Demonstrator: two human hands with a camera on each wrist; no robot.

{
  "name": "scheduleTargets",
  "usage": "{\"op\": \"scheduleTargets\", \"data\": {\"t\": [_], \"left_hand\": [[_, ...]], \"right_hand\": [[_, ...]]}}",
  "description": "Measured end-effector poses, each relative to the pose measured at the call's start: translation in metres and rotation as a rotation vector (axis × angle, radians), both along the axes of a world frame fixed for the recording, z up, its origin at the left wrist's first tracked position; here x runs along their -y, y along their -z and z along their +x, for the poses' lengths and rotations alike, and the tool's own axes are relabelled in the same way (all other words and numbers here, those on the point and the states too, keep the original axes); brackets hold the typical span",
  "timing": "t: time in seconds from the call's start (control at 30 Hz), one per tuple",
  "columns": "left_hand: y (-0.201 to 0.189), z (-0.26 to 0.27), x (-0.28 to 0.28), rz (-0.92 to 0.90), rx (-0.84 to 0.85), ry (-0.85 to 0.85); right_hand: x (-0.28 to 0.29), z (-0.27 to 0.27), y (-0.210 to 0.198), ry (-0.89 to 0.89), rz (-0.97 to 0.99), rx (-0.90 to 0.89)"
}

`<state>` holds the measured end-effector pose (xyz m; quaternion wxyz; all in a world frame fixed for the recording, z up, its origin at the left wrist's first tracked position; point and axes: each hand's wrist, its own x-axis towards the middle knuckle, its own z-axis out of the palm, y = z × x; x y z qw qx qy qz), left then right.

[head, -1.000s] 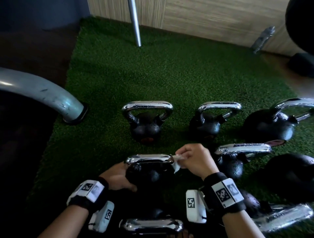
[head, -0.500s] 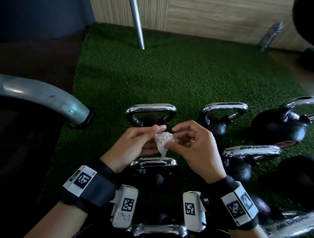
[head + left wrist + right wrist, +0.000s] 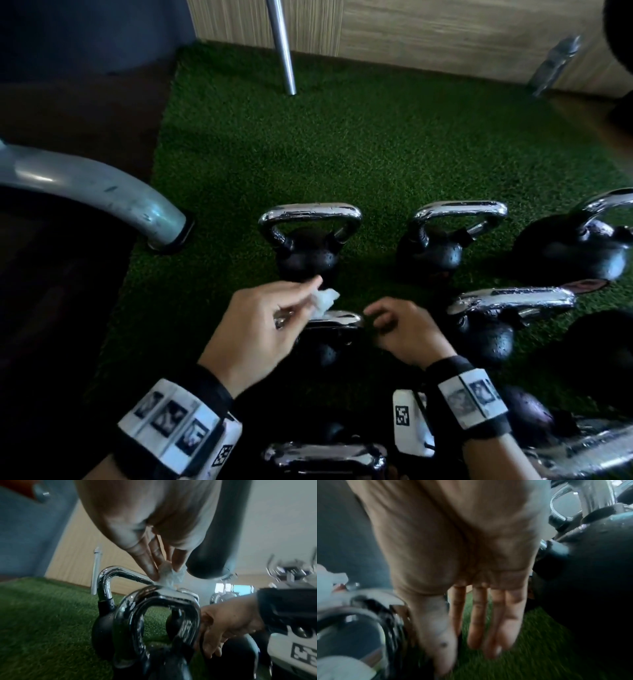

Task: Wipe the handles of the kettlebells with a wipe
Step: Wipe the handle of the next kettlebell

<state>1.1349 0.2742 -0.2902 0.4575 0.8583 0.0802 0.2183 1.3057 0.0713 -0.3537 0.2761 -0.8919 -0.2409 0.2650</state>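
Observation:
Several black kettlebells with chrome handles stand on green turf (image 3: 359, 154). My left hand (image 3: 267, 322) pinches a small crumpled white wipe (image 3: 323, 298) between thumb and fingertips, just above the chrome handle (image 3: 337, 318) of the near middle kettlebell. The left wrist view shows the wipe (image 3: 171, 574) touching the top of that handle (image 3: 164, 595). My right hand (image 3: 400, 329) hovers to the right of the same handle with loosely bent fingers and nothing in it; in the right wrist view its fingers (image 3: 477, 619) hang straight over the turf.
Behind stand a kettlebell (image 3: 308, 240), another kettlebell (image 3: 442, 240) and a larger kettlebell (image 3: 579, 246); a further one (image 3: 489, 325) sits right of my hands. A grey curved pipe (image 3: 102, 192) meets the floor at left. A steel pole (image 3: 282, 48) rises at the back by a wooden wall.
The wipe has passed from my right hand into my left hand. My right hand has let go and dropped to the right of the handle; the left hand now holds the wipe over it.

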Motion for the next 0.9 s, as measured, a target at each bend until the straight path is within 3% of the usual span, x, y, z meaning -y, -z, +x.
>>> {"op": "scheduleTargets", "data": {"t": [0.07,0.13,0.27,0.43,0.5,0.63,0.8,0.9], "left_hand": [[0.013,-0.002,0.008,0.230,0.009,0.045],[0.022,-0.001,0.013,0.321,0.006,0.029],[0.029,-0.014,0.001,0.314,0.054,-0.096],[0.038,-0.039,-0.014,0.282,0.098,-0.114],[0.046,-0.043,-0.012,0.134,0.076,-0.162],[0.062,-0.049,-0.018,-0.396,-0.098,-0.328],[0.071,-0.050,-0.016,-0.560,-0.132,-0.330],[0.082,-0.049,-0.016,-0.632,-0.262,-0.306]], "right_hand": [[-0.004,-0.008,0.014,-0.101,-0.006,-0.151],[-0.010,-0.018,0.025,-0.082,0.097,-0.224],[-0.010,-0.029,0.038,0.085,0.186,-0.172],[-0.010,-0.029,0.040,0.050,0.186,-0.104],[-0.011,-0.030,0.039,0.059,0.206,-0.122],[-0.010,-0.034,0.041,0.097,0.232,-0.155],[-0.009,-0.032,0.045,0.097,0.273,-0.178],[-0.008,-0.033,0.044,0.102,0.300,-0.191]]}}
